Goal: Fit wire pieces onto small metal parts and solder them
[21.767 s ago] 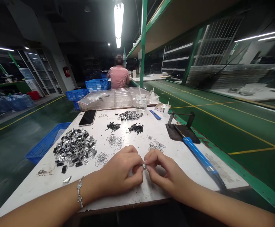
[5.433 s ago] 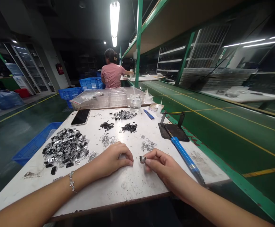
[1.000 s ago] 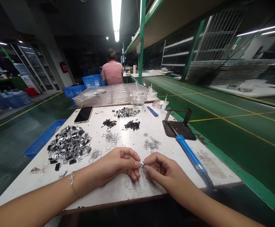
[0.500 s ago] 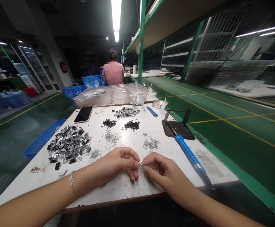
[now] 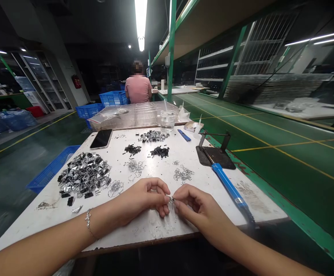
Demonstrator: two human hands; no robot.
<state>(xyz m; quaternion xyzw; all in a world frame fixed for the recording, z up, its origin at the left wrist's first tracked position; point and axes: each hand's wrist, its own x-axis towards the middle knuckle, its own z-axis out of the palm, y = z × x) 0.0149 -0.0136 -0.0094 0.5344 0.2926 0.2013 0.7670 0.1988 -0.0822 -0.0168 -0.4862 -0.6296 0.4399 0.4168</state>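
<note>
Near the front edge of the white table (image 5: pixel 103 234), my left hand (image 5: pixel 148 199) pinches a small silvery metal part (image 5: pixel 171 200) between thumb and forefinger. From the other side, the fingertips of my right hand (image 5: pixel 194 205) close on the same piece. It looks like bent wire, but its exact kind is too small to make out. Just beyond my hands lie piles of thin silver wire pieces, one at the left (image 5: pixel 135 168) and one at the right (image 5: pixel 183 173). A smaller wire pile (image 5: pixel 115 188) sits beside my left wrist.
A big heap of black-and-silver clips (image 5: pixel 83 174) lies left. Small black pieces (image 5: pixel 159 151) and metal parts (image 5: pixel 152 136) are farther back. A blue soldering iron (image 5: pixel 228 184) rests on its stand at right. A phone (image 5: pixel 101 138) and a cup (image 5: pixel 167 120) stand behind; a person (image 5: pixel 138 88) sits beyond.
Both hands keep their pinch on the small metal part with barely any movement. The whole view has shifted very slightly.
</note>
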